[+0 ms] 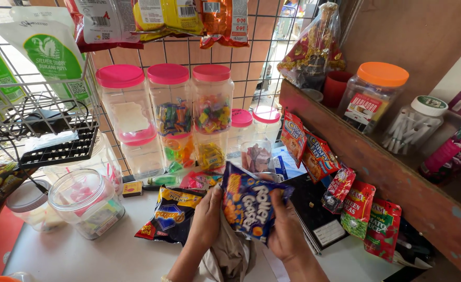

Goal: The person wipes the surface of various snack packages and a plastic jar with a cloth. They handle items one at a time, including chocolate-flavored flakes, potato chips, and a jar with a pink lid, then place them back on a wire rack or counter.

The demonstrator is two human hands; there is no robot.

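Both my hands hold a blue snack packet point(247, 204) with yellow and orange print, upright over the white counter point(84, 256). My left hand point(205, 219) grips its left edge and my right hand point(285, 230) grips its right edge. Under my hands lies a crumpled beige cloth point(233, 256). A black and gold snack packet point(172, 214) rests on the counter just left of my left hand.
Clear jars with pink lids point(170, 104) holding sweets stand at the back. A lidless round jar point(86, 201) lies at left. Red and green sachets point(358, 209) hang off a wooden shelf point(387, 177) at right. An orange-lidded jar point(374, 94) sits on it. A wire rack point(37, 109) stands at left.
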